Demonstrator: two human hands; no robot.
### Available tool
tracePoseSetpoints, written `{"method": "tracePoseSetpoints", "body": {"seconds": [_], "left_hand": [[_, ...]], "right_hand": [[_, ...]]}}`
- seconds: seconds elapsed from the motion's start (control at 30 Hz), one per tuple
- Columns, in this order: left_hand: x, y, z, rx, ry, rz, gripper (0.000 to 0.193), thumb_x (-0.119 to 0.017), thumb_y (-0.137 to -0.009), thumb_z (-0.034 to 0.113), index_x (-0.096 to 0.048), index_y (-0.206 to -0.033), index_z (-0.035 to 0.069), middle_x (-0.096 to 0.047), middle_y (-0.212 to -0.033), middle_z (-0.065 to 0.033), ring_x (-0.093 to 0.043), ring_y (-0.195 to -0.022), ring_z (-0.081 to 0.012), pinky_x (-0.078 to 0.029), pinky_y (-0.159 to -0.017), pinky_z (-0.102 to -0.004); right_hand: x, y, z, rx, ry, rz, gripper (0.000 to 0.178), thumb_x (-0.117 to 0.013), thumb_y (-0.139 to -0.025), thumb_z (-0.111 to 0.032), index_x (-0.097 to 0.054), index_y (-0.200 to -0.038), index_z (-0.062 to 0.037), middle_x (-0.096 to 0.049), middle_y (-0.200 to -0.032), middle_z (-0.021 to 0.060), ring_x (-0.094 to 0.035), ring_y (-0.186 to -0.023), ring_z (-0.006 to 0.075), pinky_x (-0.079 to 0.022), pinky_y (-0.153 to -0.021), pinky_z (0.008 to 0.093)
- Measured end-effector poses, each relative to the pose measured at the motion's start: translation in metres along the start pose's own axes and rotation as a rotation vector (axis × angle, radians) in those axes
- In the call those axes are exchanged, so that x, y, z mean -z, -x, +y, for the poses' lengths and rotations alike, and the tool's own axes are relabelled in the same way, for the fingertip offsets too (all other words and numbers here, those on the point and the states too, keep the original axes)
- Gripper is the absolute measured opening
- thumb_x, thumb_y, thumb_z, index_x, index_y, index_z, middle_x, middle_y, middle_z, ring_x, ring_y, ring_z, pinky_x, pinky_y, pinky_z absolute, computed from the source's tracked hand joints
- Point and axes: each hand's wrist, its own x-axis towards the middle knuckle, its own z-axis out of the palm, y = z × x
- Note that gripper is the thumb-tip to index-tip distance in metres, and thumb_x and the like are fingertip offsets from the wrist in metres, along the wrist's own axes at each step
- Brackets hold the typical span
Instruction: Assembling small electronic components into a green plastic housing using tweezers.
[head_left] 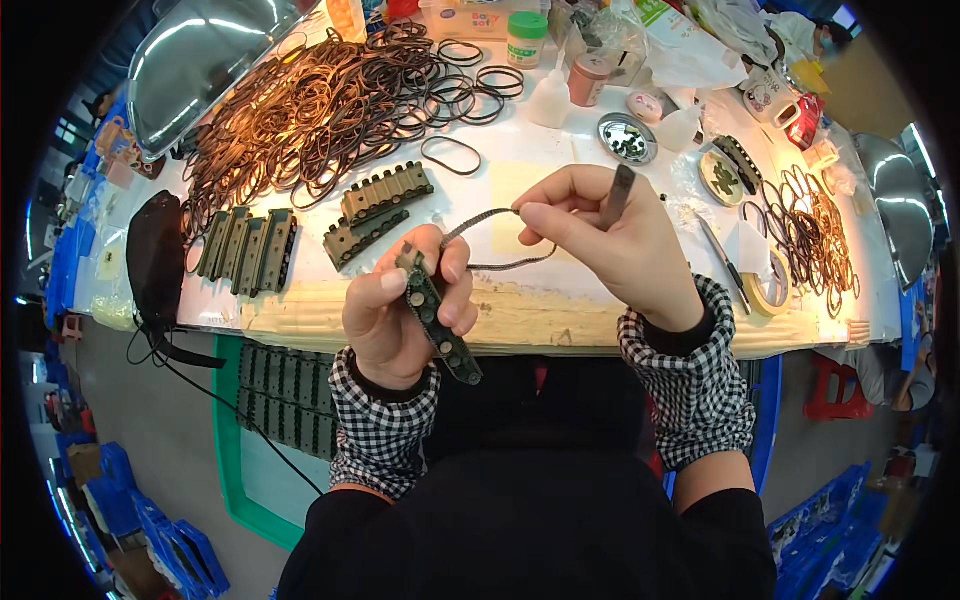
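Observation:
Near the table's front edge, my left hand (408, 300) is closed around a dark green toy tank wheel section (432, 318), a narrow strip with small round wheels along it. A thin dark rubber track loop (503, 266) runs from the upper end of this piece toward my right hand (590, 225). The right thumb and forefinger pinch the far end of the loop. Tucked in the same hand is a dark flat tool (619, 192), its blunt end sticking up; its other end is hidden. Tan and green wheel sections (388, 192) lie just beyond my left hand.
A large heap of track loops (330, 100) covers the back left, with a smaller heap (815, 235) at right. Several green sections (248, 250) stand at left. A pen (722, 262), tape roll (770, 290), metal dish (628, 138) and white bottle (550, 100) sit at right.

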Motion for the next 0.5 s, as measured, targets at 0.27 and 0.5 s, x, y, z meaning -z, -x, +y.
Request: {"method": "tracePoseSetpoints", "body": {"seconds": [0.27, 0.5], "left_hand": [[-0.004, -0.009, -0.007, 0.045, 0.107, -0.045, 0.026, -0.060, -0.082, 0.024, -0.046, -0.091, 0.004, -0.052, -0.106, -0.0160, -0.055, -0.070, -0.0183, -0.049, -0.063, -0.0329], [-0.009, -0.012, -0.014, 0.066, -0.135, -0.040, 0.028, -0.063, -0.080, 0.023, -0.046, -0.089, 0.002, -0.054, -0.093, -0.0154, -0.059, -0.065, -0.0197, -0.054, -0.061, -0.0337]], "right_hand": [[0.015, 0.016, 0.012, -0.061, -0.185, 0.022, 0.018, -0.065, -0.089, -0.011, -0.063, -0.099, 0.0034, -0.067, -0.087, 0.0063, -0.065, -0.080, 0.0113, -0.049, -0.073, 0.0228], [0.020, 0.025, 0.026, -0.005, -0.046, 0.102, 0.018, -0.064, -0.089, -0.012, -0.066, -0.098, 0.0037, -0.065, -0.080, 0.0014, -0.054, -0.064, 0.0022, -0.039, -0.057, 0.0160]]}}
